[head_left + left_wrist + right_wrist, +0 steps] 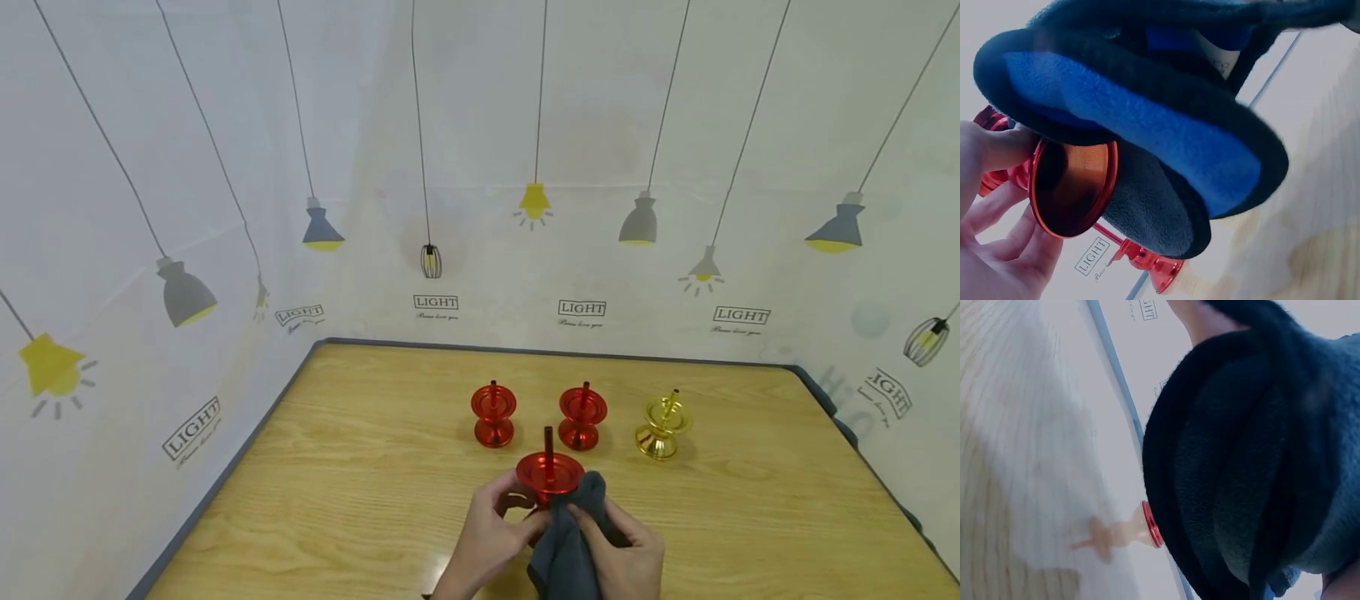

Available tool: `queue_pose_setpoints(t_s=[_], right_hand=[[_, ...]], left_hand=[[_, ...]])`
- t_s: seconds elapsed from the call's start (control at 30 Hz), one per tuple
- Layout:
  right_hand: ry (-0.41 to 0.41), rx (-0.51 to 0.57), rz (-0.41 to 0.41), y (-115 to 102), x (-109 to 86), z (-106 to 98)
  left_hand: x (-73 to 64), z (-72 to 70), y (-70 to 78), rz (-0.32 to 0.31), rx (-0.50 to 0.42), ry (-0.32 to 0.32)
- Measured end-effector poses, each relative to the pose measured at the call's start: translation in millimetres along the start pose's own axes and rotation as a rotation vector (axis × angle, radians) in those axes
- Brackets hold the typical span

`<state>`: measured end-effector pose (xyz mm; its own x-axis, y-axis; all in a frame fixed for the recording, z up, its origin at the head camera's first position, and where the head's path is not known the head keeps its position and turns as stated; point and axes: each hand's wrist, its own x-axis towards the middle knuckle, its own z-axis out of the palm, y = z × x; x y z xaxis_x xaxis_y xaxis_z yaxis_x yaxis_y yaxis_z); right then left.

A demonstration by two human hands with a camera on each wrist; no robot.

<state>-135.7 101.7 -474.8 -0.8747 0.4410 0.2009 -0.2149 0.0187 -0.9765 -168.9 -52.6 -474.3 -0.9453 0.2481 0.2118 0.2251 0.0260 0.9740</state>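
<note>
My left hand (pixel 487 533) grips a red metal candle holder (pixel 550 475) below its dish, and its spike points up. In the left wrist view the hollow underside of the holder's base (pixel 1075 190) faces the camera. A dark grey cloth (pixel 568 550) is bunched in my right hand (pixel 630 558), pressed against the holder just under the dish. Blue lining (pixel 1147 125) shows on the cloth's folds in the left wrist view. Cloth (pixel 1229 469) fills much of the right wrist view and hides most of the right fingers there.
Two more red candle holders, a left one (pixel 493 414) and a middle one (pixel 582 417), stand in a row with a gold candle holder (pixel 663 427) beyond my hands. The wooden table (pixel 337 467) meets a lamp-printed backdrop (pixel 495 150) at its back and sides.
</note>
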Motion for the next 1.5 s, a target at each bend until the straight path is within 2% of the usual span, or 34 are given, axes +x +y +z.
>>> queue_pose_setpoints(t_s=[0.23, 0.4, 0.5, 0.6, 0.73, 0.87, 1.03, 1.13, 1.2, 1.27, 1.4, 1.5], right_hand=[[-0.011, -0.019, 0.034, -3.8, -1.3, -2.1], [-0.023, -0.005, 0.038, -5.4, -2.3, -2.7], [-0.025, -0.004, 0.034, -6.7, -2.6, -2.8], [-0.027, -0.022, 0.036, -7.6, -2.6, -3.0], [-0.030, -0.022, 0.069, -8.1, -2.3, -3.2], [-0.033, 0.001, 0.096, -7.9, -1.7, -3.3], [-0.041, 0.007, 0.085, -6.3, -1.6, -3.8], [-0.045, 0.003, 0.084, -6.3, -1.8, -3.4], [-0.043, 0.002, 0.091, -6.9, -1.7, -2.6], [-0.031, -0.009, 0.102, -7.8, -1.2, -1.0], [0.010, -0.033, 0.100, -8.5, 0.2, 2.5], [0.033, -0.062, 0.080, -8.4, 0.8, 4.1]], left_hand=[[-0.5, 1.7, 3.6, -0.054, -0.044, 0.092], [0.6, 1.4, 2.5, -0.049, -0.062, 0.103], [0.5, -0.8, 0.9, -0.034, -0.054, 0.061], [0.4, -4.5, -1.6, -0.023, -0.062, -0.007], [0.8, -9.0, -5.2, -0.021, -0.113, -0.105], [1.9, -11.8, -7.2, -0.026, -0.159, -0.173], [4.4, -15.0, -8.4, -0.052, -0.220, -0.233], [4.9, -15.6, -8.5, -0.069, -0.246, -0.242], [4.3, -13.8, -7.9, -0.065, -0.248, -0.220], [2.8, -9.7, -6.9, -0.046, -0.213, -0.162], [-0.8, 1.4, -3.7, 0.029, -0.072, -0.007], [-2.0, 7.5, -1.4, 0.078, -0.003, 0.062]])
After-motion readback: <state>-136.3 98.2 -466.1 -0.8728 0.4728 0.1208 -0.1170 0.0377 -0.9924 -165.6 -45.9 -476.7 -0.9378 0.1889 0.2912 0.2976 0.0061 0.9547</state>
